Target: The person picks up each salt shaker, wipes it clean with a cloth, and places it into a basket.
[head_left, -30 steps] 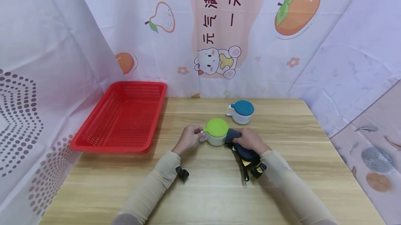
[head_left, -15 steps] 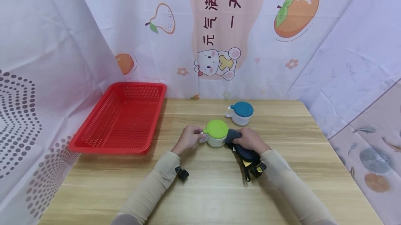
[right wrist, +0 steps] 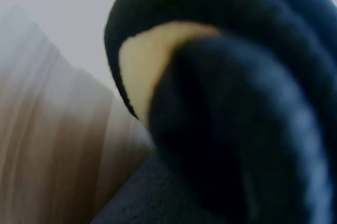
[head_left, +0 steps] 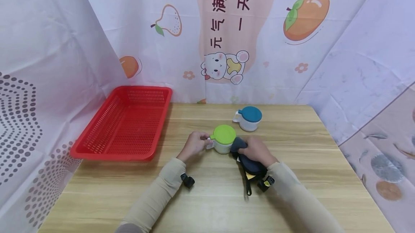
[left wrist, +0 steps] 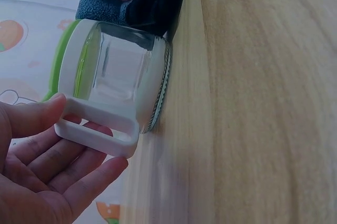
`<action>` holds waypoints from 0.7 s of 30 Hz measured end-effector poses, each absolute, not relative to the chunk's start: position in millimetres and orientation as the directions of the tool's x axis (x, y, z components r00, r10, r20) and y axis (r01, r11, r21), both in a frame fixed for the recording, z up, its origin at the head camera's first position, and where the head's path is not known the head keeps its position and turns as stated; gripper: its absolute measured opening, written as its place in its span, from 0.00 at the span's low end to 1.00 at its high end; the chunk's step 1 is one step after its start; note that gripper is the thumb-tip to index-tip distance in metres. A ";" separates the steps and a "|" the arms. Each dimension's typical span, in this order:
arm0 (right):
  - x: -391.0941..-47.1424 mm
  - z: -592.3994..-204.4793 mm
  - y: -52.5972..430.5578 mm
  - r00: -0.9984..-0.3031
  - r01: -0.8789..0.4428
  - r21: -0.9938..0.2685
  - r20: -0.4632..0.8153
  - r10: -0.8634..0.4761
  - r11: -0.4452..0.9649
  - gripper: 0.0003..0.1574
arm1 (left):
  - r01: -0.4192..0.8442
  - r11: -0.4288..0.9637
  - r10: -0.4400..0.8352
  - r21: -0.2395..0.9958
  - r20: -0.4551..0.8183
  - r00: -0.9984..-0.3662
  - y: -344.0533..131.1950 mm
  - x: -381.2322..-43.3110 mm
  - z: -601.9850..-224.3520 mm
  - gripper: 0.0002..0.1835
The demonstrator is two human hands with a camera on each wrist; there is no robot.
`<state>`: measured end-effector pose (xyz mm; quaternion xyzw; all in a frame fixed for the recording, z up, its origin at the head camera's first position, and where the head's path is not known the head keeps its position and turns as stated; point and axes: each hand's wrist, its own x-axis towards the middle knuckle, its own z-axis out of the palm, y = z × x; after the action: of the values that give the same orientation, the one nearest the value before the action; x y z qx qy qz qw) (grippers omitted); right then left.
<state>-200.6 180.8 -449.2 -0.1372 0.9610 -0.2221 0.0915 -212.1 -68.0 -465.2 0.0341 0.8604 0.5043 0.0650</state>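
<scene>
A glass seasoning jar (head_left: pixel 223 148) with a green lid (head_left: pixel 224 134) stands upright mid-table. My left hand (head_left: pixel 195 145) pinches its white handle (left wrist: pixel 97 129), thumb on the upper part and fingers below. My right hand (head_left: pixel 257 150) grips a dark blue terry cleaning pad (head_left: pixel 240 144) and presses it to the jar's right side. This pad has black edging, a white label, a hanging loop and yellow foam (right wrist: pixel 142 66) inside. In the right wrist view it fills much of the picture, blurred, and the right hand is hidden.
A second jar with a blue lid (head_left: pixel 251 114) stands behind, toward the table's back edge. At the left lies a red plastic basket (head_left: pixel 157 132) with slotted walls. Printed curtains (head_left: pixel 181 60) border the wooden table (head_left: pixel 214 197) at the back and sides.
My right hand has slid the cleaning pad slightly toward me and left along the jar's side; its loop has swung left. The left hand keeps its hold on the handle.
</scene>
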 end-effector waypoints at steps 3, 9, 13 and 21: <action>-196.4 -449.0 178.1 -0.951 -0.197 -0.460 -0.126 -0.284 0.866 0.10 | -0.006 0.490 0.124 0.872 -0.077 -0.989 -68.0 -211.6 -465.6 0.09; -189.1 -447.5 173.1 -0.947 -0.194 -0.472 -0.138 -0.289 0.860 0.11 | 0.001 0.483 0.128 0.876 -0.069 -0.989 -68.9 -210.7 -464.5 0.10; -185.3 -446.2 168.7 -0.944 -0.210 -0.484 -0.126 -0.305 0.849 0.10 | 0.009 0.477 0.135 0.879 -0.064 -0.989 -69.2 -210.7 -463.3 0.11; -173.2 -446.8 154.0 -0.934 -0.244 -0.501 -0.107 -0.340 0.830 0.09 | 0.018 0.481 0.141 0.877 -0.057 -0.988 -70.8 -211.0 -465.1 0.11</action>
<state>-173.2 154.0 -446.8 -0.1534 0.9517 -0.2479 0.0963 -211.0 -70.8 -465.1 0.0466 0.8583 0.5074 0.0606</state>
